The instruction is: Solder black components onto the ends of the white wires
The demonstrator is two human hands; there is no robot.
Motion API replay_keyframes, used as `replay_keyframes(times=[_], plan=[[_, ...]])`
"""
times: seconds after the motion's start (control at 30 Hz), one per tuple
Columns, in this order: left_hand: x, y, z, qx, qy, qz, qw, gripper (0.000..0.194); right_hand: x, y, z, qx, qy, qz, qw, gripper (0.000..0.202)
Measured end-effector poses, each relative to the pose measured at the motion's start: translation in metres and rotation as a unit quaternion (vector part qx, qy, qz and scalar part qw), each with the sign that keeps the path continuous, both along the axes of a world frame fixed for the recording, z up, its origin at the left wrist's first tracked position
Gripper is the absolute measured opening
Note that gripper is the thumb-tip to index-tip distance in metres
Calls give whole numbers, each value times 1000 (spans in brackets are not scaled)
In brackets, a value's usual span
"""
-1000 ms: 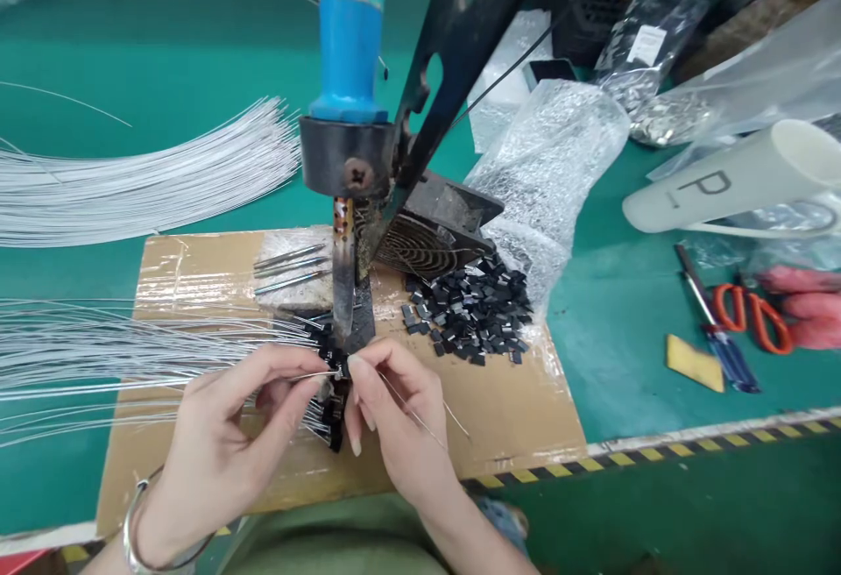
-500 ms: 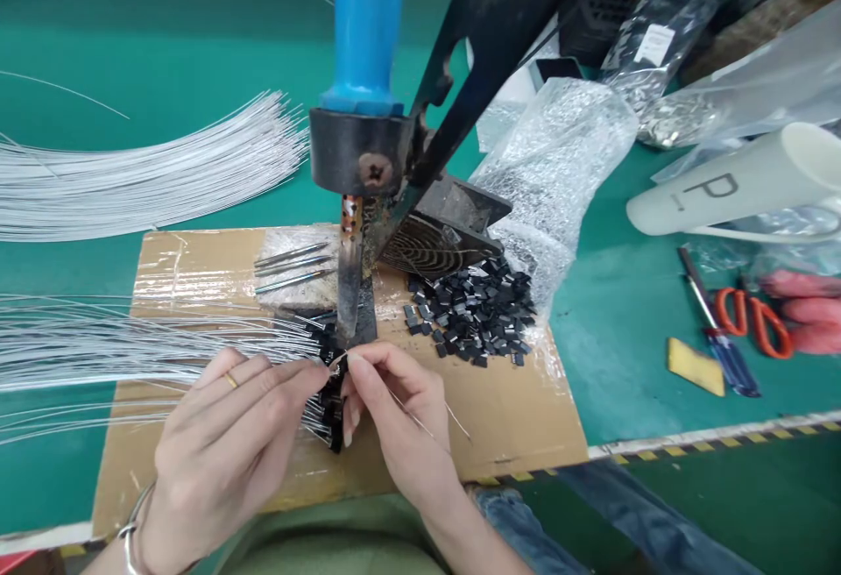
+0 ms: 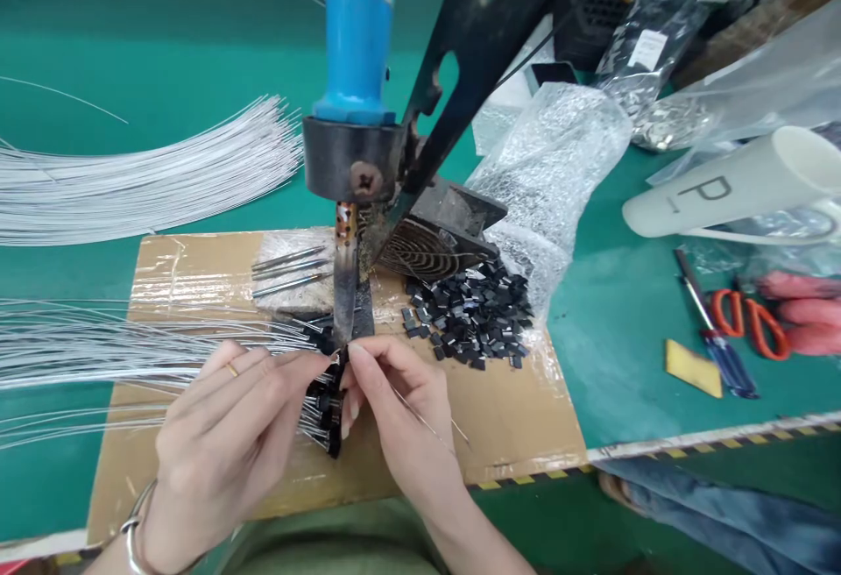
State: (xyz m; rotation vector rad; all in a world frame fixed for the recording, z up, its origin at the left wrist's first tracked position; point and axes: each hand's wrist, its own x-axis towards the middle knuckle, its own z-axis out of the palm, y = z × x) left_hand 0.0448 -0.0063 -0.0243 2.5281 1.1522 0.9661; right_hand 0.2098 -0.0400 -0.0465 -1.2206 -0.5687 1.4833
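Under the hot tip of a soldering iron [image 3: 345,294] clamped upright, my two hands meet. My left hand [image 3: 236,435] is closed in a pinch at the end of the white wires [image 3: 229,338]; the tiny piece at its fingertips is too small to make out. My right hand [image 3: 400,408] pinches close beside it, and a thin wire [image 3: 420,417] trails out across its palm. Between and below the fingertips stands a dark row of black connectors [image 3: 332,417] with wires running into it from the left. The fingers partly hide this row.
Loose black housings [image 3: 469,316] lie piled on the cardboard [image 3: 512,435], beside a small fan [image 3: 434,246] and bubble wrap [image 3: 552,163]. A bundle of white wires [image 3: 164,176] rests behind. Rightward are a mug [image 3: 729,185], scissors [image 3: 755,321], a screwdriver [image 3: 723,356] and a yellow sponge [image 3: 693,367].
The view has shifted slightly. My fingertips stay together under the iron, and the thin strand that showed between them is now hard to see. A jeans-clad leg at lower right has moved rightward.
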Motion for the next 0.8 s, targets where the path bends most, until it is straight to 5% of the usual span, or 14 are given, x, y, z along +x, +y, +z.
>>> replay_keyframes(times=[0.8], plan=[[3,4,1,-13,-25,9,1000,32,-2,5,5,-9,5,-18,1000,41]])
